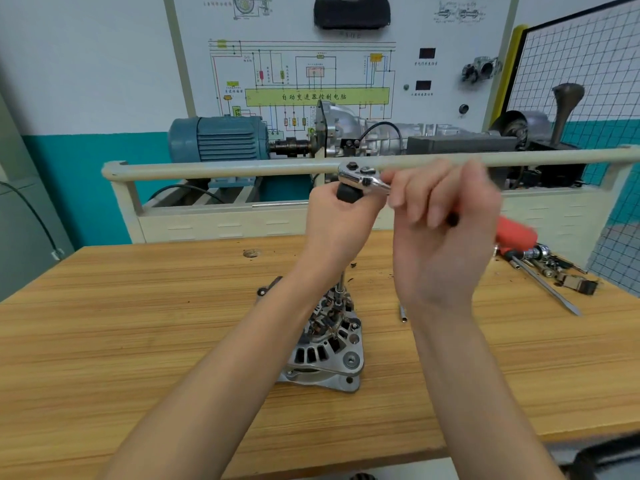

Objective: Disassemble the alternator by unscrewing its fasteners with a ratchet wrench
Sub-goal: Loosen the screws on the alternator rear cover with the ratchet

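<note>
The alternator [329, 344] is sitting on the wooden table [138, 341], partly hidden by forearms. The left hand [337, 223] is gripping the extension's black knob; the blurred right hand [446, 216] is curling round the ratchet wrench [363, 180], covering its handle. The wall board [317, 97] is reading 自动变速器控制电脑.

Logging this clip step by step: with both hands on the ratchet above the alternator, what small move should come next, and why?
Probably another swing of the handle by the right hand. The left hand grips under the ratchet head, and the extension runs down into the alternator, so the fastener looks engaged, not out.
</note>
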`<control>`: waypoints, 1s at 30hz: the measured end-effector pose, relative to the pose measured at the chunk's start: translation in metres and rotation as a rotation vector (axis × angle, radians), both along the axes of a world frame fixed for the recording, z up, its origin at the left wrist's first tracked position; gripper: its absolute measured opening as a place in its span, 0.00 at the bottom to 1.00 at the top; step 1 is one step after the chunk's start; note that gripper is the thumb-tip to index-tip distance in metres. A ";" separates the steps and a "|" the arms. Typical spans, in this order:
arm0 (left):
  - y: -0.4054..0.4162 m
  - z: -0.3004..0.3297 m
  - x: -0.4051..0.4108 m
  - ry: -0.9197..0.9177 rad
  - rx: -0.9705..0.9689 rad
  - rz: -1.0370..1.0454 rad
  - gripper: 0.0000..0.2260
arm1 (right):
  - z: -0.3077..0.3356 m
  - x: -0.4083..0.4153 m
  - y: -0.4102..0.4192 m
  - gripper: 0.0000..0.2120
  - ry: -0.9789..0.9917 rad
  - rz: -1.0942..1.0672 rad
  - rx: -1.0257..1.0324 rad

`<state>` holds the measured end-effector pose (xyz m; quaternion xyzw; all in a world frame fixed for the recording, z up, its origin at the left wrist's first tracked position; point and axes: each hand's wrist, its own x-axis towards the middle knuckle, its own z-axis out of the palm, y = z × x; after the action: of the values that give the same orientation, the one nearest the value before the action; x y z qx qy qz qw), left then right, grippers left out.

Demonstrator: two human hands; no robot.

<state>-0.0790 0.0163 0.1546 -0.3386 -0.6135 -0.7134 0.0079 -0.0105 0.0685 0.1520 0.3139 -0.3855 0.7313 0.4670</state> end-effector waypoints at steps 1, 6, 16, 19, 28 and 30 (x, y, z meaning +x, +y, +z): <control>0.000 -0.002 0.001 0.018 0.019 0.015 0.13 | -0.005 0.000 -0.002 0.18 0.025 -0.082 0.025; -0.007 -0.002 0.000 0.056 -0.046 -0.062 0.07 | 0.011 -0.004 0.019 0.27 -0.133 0.200 -0.244; -0.017 0.012 -0.015 -0.016 -0.186 -0.745 0.14 | 0.062 -0.058 0.034 0.15 -0.820 0.827 -0.339; -0.014 0.009 -0.011 -0.026 -0.152 -0.612 0.17 | 0.061 -0.058 0.031 0.14 -0.798 0.759 -0.356; 0.001 0.001 0.014 0.045 -0.163 -0.218 0.16 | 0.075 -0.042 0.039 0.12 -1.021 -0.436 0.529; 0.003 0.002 0.015 0.067 -0.178 -0.170 0.14 | 0.089 -0.038 0.033 0.14 -1.009 -0.499 0.823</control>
<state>-0.0638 0.0194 0.1562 -0.4126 -0.6426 -0.6426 -0.0622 -0.0485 0.1014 0.2406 -0.0110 -0.8618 0.4530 0.2281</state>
